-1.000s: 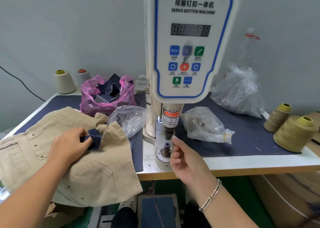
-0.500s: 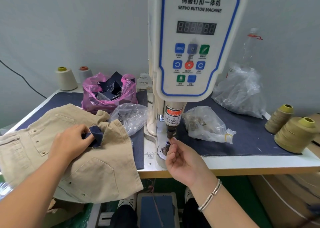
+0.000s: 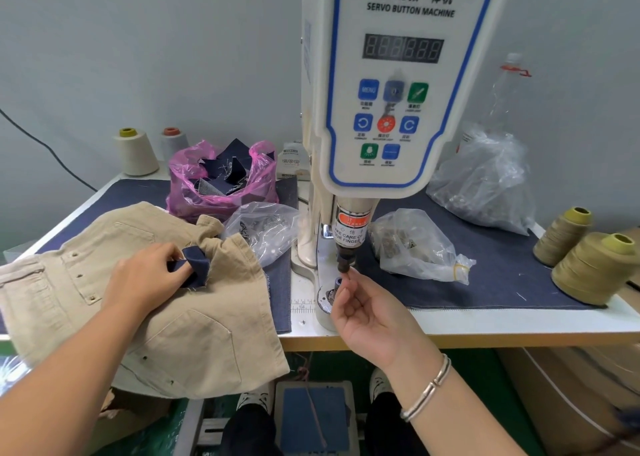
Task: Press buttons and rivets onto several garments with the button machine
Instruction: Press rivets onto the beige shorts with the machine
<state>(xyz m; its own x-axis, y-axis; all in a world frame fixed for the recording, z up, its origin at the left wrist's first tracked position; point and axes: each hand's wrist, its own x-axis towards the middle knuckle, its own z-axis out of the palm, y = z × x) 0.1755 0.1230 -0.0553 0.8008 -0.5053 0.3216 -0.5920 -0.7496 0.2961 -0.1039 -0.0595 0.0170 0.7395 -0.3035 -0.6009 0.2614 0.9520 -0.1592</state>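
One button machine, four thread cones, one pink bag, three clear bags, one beige garment, two hands, one bracelet.

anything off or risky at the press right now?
Yes: the right hand has its fingers right at the punch tip, above the lower die, beneath the finger warning label. The garment lies off to the left, not under the punch. Nothing looks spilled or damaged.

Silver bangle, bare forearms, dark trousers
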